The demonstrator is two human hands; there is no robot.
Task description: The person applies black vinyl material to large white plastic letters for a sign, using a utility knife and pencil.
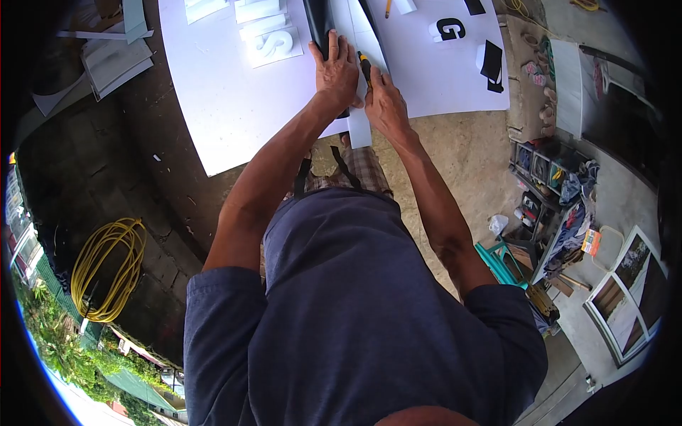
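On the white counter [213,113], black sheeting [318,20] is pressed by the splayed left hand [337,77], seemingly for steadiness; a utility knife [365,67] is clasped by the right hand [386,105].

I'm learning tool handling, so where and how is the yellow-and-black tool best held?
Probably by the near end of the yellow-and-black tool, coming from the right: its slim body points forward, with the near end slanting rightward.
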